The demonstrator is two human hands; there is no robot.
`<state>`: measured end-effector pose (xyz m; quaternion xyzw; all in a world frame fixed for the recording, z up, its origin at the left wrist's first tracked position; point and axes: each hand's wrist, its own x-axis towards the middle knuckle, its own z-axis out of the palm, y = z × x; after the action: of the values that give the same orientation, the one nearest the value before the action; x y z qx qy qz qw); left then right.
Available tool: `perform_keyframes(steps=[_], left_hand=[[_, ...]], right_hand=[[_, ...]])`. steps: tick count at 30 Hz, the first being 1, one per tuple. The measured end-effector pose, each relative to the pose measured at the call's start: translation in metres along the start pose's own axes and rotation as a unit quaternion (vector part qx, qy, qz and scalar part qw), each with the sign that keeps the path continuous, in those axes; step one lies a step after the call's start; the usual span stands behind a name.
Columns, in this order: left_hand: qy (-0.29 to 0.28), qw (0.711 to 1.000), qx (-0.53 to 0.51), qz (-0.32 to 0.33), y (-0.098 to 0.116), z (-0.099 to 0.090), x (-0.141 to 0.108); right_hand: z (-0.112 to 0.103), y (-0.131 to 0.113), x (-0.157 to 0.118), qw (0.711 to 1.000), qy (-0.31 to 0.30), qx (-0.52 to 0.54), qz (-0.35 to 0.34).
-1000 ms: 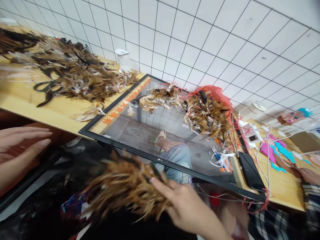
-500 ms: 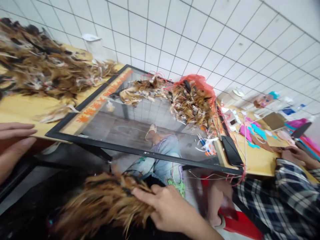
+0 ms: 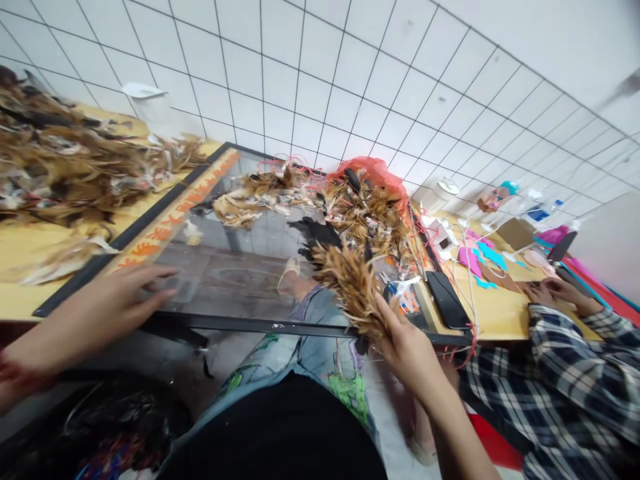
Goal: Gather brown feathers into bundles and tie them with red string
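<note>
My right hand (image 3: 403,340) grips a feather duster (image 3: 353,283) of brown plumes with a black tip, held slanting above the front edge of the glass tabletop (image 3: 225,273). Its handle, if any, is hidden by the hand. Over the left front corner of the glass, my left hand (image 3: 127,303) is empty with its fingers apart. On the glass at the back lies a pile of brown feathers (image 3: 367,213), and to its left sits a paler bunch (image 3: 237,207).
A large feather heap (image 3: 75,167) covers the left table. A red plastic bag (image 3: 375,173) lies behind the feathers. At right are a black phone (image 3: 447,300), cables, coloured scraps (image 3: 493,257) and another person's hands (image 3: 560,293). A black bag (image 3: 135,413) stands below left.
My right hand has raised the feather duster from low at the left to above the glass at the right. My left hand has moved right, over the glass corner.
</note>
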<state>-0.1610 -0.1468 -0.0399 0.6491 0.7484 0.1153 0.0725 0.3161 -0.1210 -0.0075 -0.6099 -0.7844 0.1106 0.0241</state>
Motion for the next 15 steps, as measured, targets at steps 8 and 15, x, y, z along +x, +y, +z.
perform_keyframes(steps=[8, 15], left_hand=[[0.061, 0.996, 0.009, -0.065, 0.070, 0.016, 0.148], [0.080, 0.996, -0.047, -0.013, 0.101, 0.028, 0.259]], right_hand=[[-0.003, -0.030, 0.028, 0.995, -0.051, -0.080, 0.004], [-0.003, -0.007, 0.011, 0.999, -0.048, -0.007, 0.000]])
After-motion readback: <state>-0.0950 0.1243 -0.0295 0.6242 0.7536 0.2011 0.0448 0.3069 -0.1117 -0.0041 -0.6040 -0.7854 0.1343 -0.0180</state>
